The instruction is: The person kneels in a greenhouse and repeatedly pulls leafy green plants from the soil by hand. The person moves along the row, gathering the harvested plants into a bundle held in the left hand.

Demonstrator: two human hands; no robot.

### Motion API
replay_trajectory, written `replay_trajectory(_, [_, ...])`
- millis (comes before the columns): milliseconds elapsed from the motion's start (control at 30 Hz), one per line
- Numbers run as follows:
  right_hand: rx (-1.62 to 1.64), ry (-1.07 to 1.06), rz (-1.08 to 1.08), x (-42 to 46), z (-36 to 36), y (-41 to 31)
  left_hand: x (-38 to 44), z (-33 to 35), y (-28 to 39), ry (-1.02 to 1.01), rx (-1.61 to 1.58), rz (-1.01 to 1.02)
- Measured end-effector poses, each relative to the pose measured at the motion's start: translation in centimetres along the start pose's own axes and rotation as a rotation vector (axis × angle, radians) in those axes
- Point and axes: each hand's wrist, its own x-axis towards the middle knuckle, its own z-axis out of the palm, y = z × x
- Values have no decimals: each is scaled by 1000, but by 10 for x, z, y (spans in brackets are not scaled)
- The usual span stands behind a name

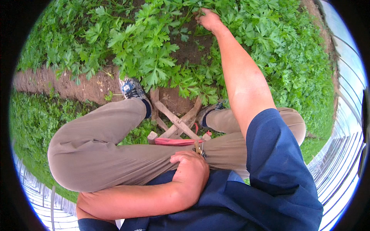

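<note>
My right hand (208, 20) reaches out at the top of the view, low among the stems of leafy, celery-like plants (153, 37). Leaves cover part of its fingers, so whether it grips a stem is unclear. Bare brown soil (192, 47) shows just beside it. My left hand (191, 166) rests in my lap against the brown trousers (98, 150), its fingers bent and partly hidden. A small bunch of keys (198, 147) lies right by its knuckles. Between my legs stands a folding wooden stool (176, 122) with crossed legs and a red strap (176, 141).
Dense green plants (277, 43) grow on the right, and more (37, 115) on the lower left. A strip of bare earth (69, 85) runs between beds on the left. My patterned shoe (131, 88) touches the plants' edge. Ribbed greenhouse walls (344, 138) curve along the right.
</note>
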Motion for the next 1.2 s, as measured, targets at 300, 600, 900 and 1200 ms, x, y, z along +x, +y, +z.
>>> replay_trajectory(300, [-170,-193,96,-4,-42,16,-3,-2,0,49,22,-33])
replay_trajectory(600, [-356,-88,139,-29,-8,-59,1,-2,0,54,-2,-9])
replay_trajectory(900, [-153,-412,-102,-97,35,-130,2,0,1,43,-32,-10])
replay_trajectory(1200, [-3,164,247,-156,49,-32,-2,-3,-1,71,-41,-24])
